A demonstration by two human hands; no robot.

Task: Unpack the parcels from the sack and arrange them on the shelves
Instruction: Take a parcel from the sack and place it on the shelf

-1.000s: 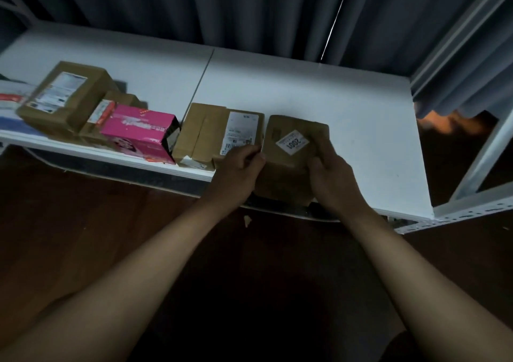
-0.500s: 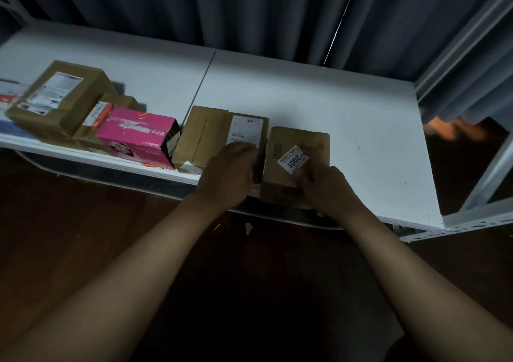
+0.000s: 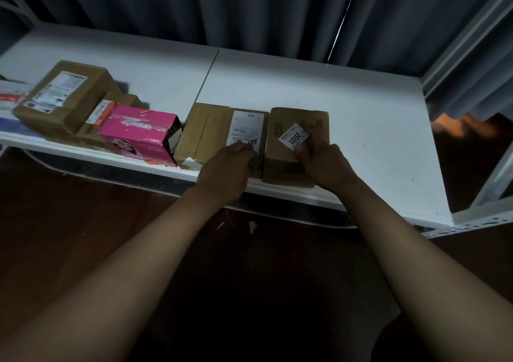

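White shelf (image 3: 361,117), right hand (image 3: 327,167) gripping brown parcel (image 3: 294,150), left hand (image 3: 224,167) curled on neighbouring parcel (image 3: 222,134)

Dim room; dark curtains (image 3: 249,8); brown floor (image 3: 69,222)

Your single head view looks forward and steeply down from above your forearms, facing the white shelf (image 3: 347,117) and the curtain (image 3: 249,8) behind it (wide-angle, edges bowed). The shelf's front edge lies near, mid-frame, with dark floor (image 3: 69,209) below.
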